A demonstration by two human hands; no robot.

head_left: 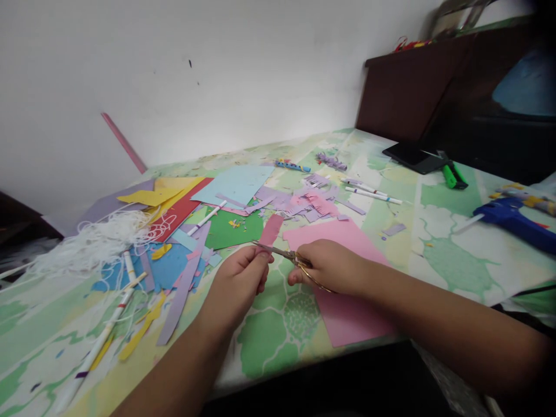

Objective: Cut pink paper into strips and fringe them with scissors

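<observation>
My left hand [244, 273] pinches the lower end of a small pink paper strip [271, 229], which sticks up above the fingers. In my right hand [326, 265] is a pair of scissors [284, 253] with gold-coloured handles. The blades point left and lie across the strip just above my left fingertips; whether they are parted is hard to tell. Under my right hand and forearm lies a large pink paper sheet [347, 313]. A green paper piece [234, 229] rests just beyond my left hand.
Left are tangled white string [108, 237], coloured paper sheets and white sticks. Purple and pink scraps [308, 200] lie beyond my hands. On the right are a blue glue gun [512, 217], a green-handled cutter [454, 175] and a black phone-like slab [412, 157]. A wall stands behind.
</observation>
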